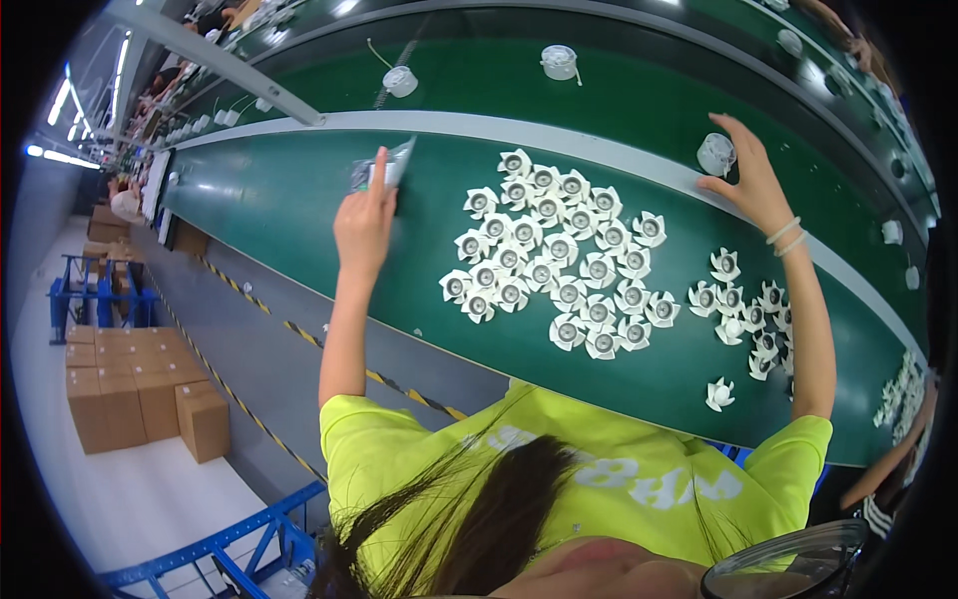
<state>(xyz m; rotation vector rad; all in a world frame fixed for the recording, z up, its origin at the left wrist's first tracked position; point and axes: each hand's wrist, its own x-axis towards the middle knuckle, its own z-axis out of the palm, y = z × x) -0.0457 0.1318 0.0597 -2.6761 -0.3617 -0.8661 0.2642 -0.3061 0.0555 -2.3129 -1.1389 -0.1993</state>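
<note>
On the green work surface, my left hand has its index finger stretched out over a small clear plastic bag. The bag's contents are too small to name. My right hand reaches over the light rail onto the green conveyor belt. Its thumb and fingers are spread beside a round white part, with no grip on it. Between my arms lie several white fan impellers with dark hubs, grouped close together. A smaller cluster of impellers sits near my right forearm, partly hidden by it.
More round white parts, such as one with a wire and another, ride on the belt. A light rail divides belt and worktop. Cardboard boxes are stacked at left. Co-workers' arms show at right.
</note>
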